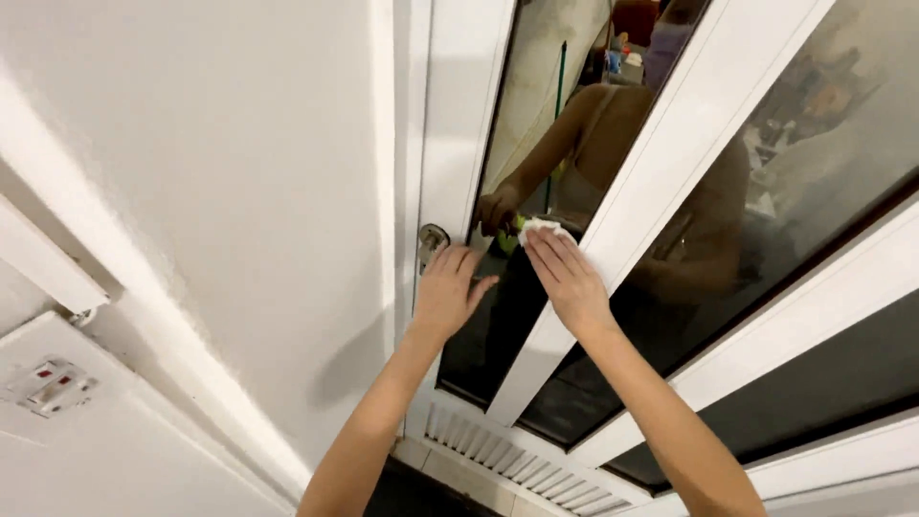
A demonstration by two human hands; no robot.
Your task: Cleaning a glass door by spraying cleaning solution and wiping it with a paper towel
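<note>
Reaching upward, the right hand [567, 278] is pressed flat on a white cloth [539, 228] against the glass door [536, 96], while the left hand [448, 287] is rested loosely open on the frame [450, 115].

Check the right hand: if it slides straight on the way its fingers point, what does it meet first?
Probably the white cloth already under the fingertips of the right hand, then dark glass between the white bars; depth unclear.

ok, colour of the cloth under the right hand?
White cloth, pressed on the glass by the right hand; head view.
</note>
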